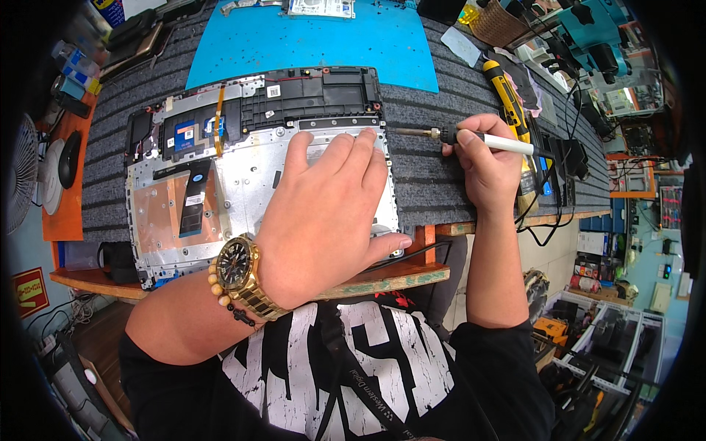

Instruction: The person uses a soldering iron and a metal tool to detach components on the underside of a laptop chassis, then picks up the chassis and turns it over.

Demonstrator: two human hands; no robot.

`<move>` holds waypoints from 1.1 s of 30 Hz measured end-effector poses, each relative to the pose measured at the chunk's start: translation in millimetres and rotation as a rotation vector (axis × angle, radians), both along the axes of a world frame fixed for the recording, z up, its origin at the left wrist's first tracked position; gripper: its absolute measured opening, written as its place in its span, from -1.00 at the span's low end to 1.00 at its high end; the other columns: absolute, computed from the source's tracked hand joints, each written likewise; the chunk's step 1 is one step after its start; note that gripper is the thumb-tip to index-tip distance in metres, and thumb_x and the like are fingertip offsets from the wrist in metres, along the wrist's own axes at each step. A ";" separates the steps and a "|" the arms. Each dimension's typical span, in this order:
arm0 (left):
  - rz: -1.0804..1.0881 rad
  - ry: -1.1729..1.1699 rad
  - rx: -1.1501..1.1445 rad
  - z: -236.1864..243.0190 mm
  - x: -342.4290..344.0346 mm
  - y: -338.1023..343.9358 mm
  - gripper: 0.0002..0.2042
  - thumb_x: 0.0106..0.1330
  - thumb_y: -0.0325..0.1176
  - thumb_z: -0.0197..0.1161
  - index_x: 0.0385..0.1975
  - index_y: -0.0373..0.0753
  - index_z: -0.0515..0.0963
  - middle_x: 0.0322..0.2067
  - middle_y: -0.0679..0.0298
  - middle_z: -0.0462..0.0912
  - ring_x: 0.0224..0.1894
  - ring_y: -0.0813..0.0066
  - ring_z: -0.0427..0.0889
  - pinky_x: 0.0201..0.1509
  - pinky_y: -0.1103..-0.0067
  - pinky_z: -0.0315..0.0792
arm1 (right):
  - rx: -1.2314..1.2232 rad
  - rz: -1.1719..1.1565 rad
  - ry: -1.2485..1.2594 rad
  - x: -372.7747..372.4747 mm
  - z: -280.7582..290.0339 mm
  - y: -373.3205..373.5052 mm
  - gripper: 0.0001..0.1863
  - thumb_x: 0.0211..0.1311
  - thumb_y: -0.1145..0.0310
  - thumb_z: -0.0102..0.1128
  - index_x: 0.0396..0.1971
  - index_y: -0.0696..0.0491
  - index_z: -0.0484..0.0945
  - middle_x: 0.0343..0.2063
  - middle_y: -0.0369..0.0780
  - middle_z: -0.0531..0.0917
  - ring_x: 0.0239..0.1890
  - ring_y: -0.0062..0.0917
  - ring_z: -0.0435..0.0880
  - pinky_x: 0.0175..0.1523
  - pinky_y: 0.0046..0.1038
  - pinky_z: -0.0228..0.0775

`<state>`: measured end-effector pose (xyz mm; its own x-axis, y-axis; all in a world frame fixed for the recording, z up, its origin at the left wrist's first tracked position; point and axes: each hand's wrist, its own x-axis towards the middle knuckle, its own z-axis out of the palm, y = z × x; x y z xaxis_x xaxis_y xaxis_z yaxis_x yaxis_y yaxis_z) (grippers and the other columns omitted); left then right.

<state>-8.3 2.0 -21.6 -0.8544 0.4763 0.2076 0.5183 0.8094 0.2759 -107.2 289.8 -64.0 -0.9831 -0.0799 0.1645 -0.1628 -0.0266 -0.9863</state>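
My left hand point(331, 206), with a gold watch and bead bracelets at its wrist, lies with fingers apart on the metal panel of an opened laptop case point(154, 220); its fingertips rest just below a dark strip near the upper right. My right hand point(487, 169) grips a soldering iron point(507, 144) with a white handle. The iron's metal tip points left at the case's upper right edge; I cannot tell if it touches. The case has black plastic along the top, an orange ribbon cable and a copper-toned area at lower left.
A blue mat point(309, 55) lies behind the case on a striped grey bench cover point(419, 110). Yellow-and-black tools point(504, 92) and cables lie at the right, with a teal microscope point(581, 40) beyond. A fan point(20, 173) stands at far left. The wooden bench edge point(426, 272) runs below.
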 end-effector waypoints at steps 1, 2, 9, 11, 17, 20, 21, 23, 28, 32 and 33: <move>0.003 0.028 0.004 -0.2 -0.2 0.3 -0.06 0.38 0.33 0.57 0.41 -0.50 0.62 0.52 -0.13 0.64 0.51 0.02 0.58 0.68 -0.13 0.26 | 0.005 0.004 0.002 0.0 0.1 -0.1 -0.87 0.51 0.57 0.54 -0.05 0.17 0.76 -0.31 -0.28 0.84 -0.34 -0.67 0.81 -0.27 -0.62 0.50; 0.007 0.057 0.008 -0.6 -0.7 1.0 -0.09 0.40 0.33 0.56 0.37 -0.50 0.65 0.50 -0.12 0.67 0.47 0.09 0.60 0.68 -0.09 0.23 | 0.001 0.011 0.005 -0.2 0.1 -0.2 -0.86 0.51 0.57 0.54 -0.05 0.17 0.76 -0.31 -0.29 0.84 -0.34 -0.67 0.81 -0.27 -0.62 0.50; 0.011 0.092 -0.008 -1.4 0.1 1.3 -0.10 0.41 0.32 0.55 0.35 -0.52 0.66 0.48 -0.11 0.69 0.44 0.15 0.61 0.69 -0.06 0.21 | 0.019 0.010 0.001 0.2 0.7 -0.7 -0.87 0.52 0.56 0.54 -0.04 0.15 0.77 -0.33 -0.29 0.85 -0.36 -0.70 0.78 -0.29 -0.64 0.46; 0.010 0.089 0.003 -1.5 -0.1 1.1 -0.10 0.42 0.32 0.54 0.36 -0.52 0.65 0.48 -0.11 0.69 0.44 0.15 0.61 0.69 -0.06 0.21 | 0.026 0.014 0.005 0.5 0.6 -1.2 -0.87 0.52 0.55 0.54 -0.04 0.15 0.77 -0.34 -0.28 0.85 -0.37 -0.71 0.77 -0.29 -0.64 0.46; 0.009 0.092 0.005 -1.6 -0.3 1.1 -0.10 0.42 0.32 0.55 0.36 -0.52 0.66 0.48 -0.11 0.70 0.44 0.15 0.62 0.69 -0.06 0.21 | 0.008 0.019 0.007 -0.1 0.4 -0.3 -0.86 0.52 0.55 0.55 -0.03 0.16 0.78 -0.35 -0.26 0.86 -0.40 -0.72 0.73 -0.29 -0.64 0.45; 0.011 0.089 0.003 -0.9 -0.5 1.4 -0.10 0.42 0.33 0.55 0.35 -0.51 0.66 0.49 -0.11 0.70 0.43 0.16 0.62 0.69 -0.06 0.21 | -0.005 0.029 0.006 -0.6 0.5 0.3 -0.86 0.52 0.55 0.55 -0.03 0.16 0.77 -0.35 -0.26 0.86 -0.40 -0.72 0.73 -0.29 -0.64 0.46; 0.012 0.088 0.002 -0.5 -0.7 1.5 -0.10 0.42 0.33 0.55 0.35 -0.51 0.66 0.49 -0.11 0.70 0.43 0.16 0.62 0.69 -0.07 0.20 | -0.016 0.029 0.002 -0.7 0.5 0.2 -0.86 0.52 0.55 0.55 -0.03 0.17 0.77 -0.34 -0.26 0.86 -0.40 -0.72 0.73 -0.29 -0.64 0.46; 0.006 0.030 -0.009 0.7 -0.1 0.6 -0.05 0.40 0.34 0.56 0.42 -0.50 0.61 0.52 -0.12 0.63 0.52 0.03 0.57 0.68 -0.14 0.25 | 0.005 0.028 0.015 -0.6 0.2 -0.6 -0.86 0.52 0.55 0.55 -0.03 0.17 0.77 -0.33 -0.26 0.86 -0.40 -0.72 0.73 -0.29 -0.64 0.47; 0.002 0.007 -0.016 2.1 -0.2 0.5 -0.02 0.39 0.35 0.56 0.46 -0.50 0.59 0.54 -0.13 0.60 0.56 -0.04 0.55 0.68 -0.18 0.27 | 0.014 0.012 0.011 -0.1 -0.1 -2.1 -0.86 0.52 0.55 0.55 -0.03 0.17 0.77 -0.32 -0.26 0.86 -0.40 -0.72 0.73 -0.29 -0.63 0.48; 0.000 0.011 -0.021 2.1 -0.3 0.2 -0.02 0.39 0.35 0.56 0.47 -0.50 0.58 0.54 -0.13 0.60 0.56 -0.04 0.55 0.68 -0.18 0.27 | 0.002 0.015 0.007 -0.4 0.9 -1.4 -0.86 0.52 0.54 0.54 -0.03 0.17 0.78 -0.34 -0.24 0.87 -0.42 -0.73 0.69 -0.30 -0.63 0.46; 0.001 0.014 -0.031 1.9 -0.3 0.1 -0.02 0.39 0.36 0.56 0.47 -0.50 0.58 0.54 -0.13 0.60 0.56 -0.04 0.55 0.68 -0.18 0.27 | -0.017 0.014 0.001 -0.5 1.1 -1.3 -0.87 0.53 0.54 0.54 -0.03 0.17 0.78 -0.34 -0.23 0.87 -0.43 -0.73 0.68 -0.30 -0.63 0.46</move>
<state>-8.7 2.1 -19.6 -0.8519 0.4820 0.2049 0.5213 0.8180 0.2433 -107.7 288.6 -62.9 -0.9817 -0.0906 0.1673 -0.1638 -0.0453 -0.9855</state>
